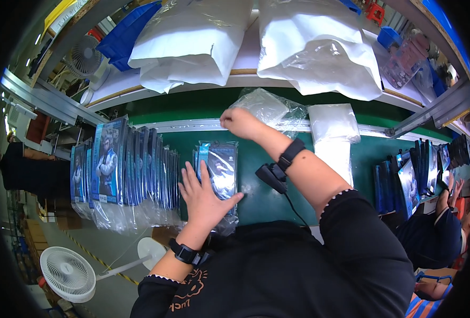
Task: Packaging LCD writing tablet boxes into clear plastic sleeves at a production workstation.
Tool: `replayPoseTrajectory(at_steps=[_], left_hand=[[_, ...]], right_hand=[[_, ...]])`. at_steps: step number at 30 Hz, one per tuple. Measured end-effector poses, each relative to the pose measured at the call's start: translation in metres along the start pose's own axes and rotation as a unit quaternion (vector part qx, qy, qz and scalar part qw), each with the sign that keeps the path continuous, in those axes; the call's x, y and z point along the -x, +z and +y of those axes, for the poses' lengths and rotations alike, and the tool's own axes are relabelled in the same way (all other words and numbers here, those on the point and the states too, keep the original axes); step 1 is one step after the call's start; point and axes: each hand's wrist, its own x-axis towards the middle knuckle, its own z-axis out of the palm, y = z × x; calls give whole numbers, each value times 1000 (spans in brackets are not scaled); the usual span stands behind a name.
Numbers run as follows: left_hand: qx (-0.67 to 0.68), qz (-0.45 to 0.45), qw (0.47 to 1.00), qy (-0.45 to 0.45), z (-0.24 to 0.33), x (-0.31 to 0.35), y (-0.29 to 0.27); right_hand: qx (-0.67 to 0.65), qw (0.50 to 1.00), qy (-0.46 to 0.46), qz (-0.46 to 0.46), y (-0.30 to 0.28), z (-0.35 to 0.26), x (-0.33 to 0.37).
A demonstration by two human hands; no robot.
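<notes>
Since the green desk is the biggest thing around, starting there: across its far side runs a white shelf with two big white bags on it, side by side. At left there's a long row of wrapped blue packages standing on edge, and well over to the right is another bunch of dark blue packages. Next size down, one wrapped package lies flat on the desk, just right of that left row. Left hand is over its left, near part, grip spread wide with fingers fanned. Far of the package, a loose clear bag sits left of some pale plastic sleeves. Right hand is up near that bag, fingers curled, but can't tell if its grip has anything pinched. Smallest: a black gadget by the right wrist.
</notes>
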Motion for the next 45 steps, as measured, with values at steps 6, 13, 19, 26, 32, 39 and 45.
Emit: replayPoseTrajectory(at_steps=[6,13,19,26,32,39,45], left_hand=[[96,-97,990,-33,-14,-13,-2],[100,-93,991,-18,-14,-16,-1],[94,-101,990,-29,-13,-14,-3],[427,-81,890,-137,-58,-17,13],[638,-188,712,-225,-62,-23,29],[712,-188,626,-258,-66,-32,31],[693,-195,656,-224,-81,-32,32]], right_hand=[[-26,979,15,-201,28,7,-16],[-150,967,166,-119,46,27,-8],[-313,918,244,10,27,8,10],[-286,930,230,15,8,-8,49],[-340,921,148,-121,61,-5,121],[-241,922,300,41,100,-43,113],[-474,831,285,-62,25,-51,147]])
